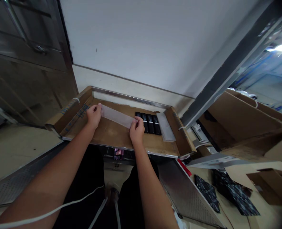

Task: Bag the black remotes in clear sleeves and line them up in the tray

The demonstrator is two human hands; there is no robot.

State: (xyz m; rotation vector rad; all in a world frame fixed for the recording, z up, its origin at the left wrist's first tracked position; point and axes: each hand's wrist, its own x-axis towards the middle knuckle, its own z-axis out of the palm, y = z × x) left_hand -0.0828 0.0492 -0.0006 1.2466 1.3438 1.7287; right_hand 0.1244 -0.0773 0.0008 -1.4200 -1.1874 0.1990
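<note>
A long, narrow translucent plastic sleeve [118,116] is stretched between my two hands above a cardboard-lined tray [114,136]. My left hand [94,115] pinches its left end, and my right hand [136,129] pinches the other end, lower and to the right. Just beyond my right hand, several black oblong items [150,123] with white bands lie side by side; I cannot make out their kind. Next to them, a flat stack of similar translucent sleeves [166,127] rests against the tray's right side.
Behind the tray rises a white wall panel [136,41]. A metal door with a handle [19,25] stands at the left. Open cardboard boxes [246,124] are at the right, with dark patterned bags [238,194] on the floor. A white cord [59,208] crosses near my left arm.
</note>
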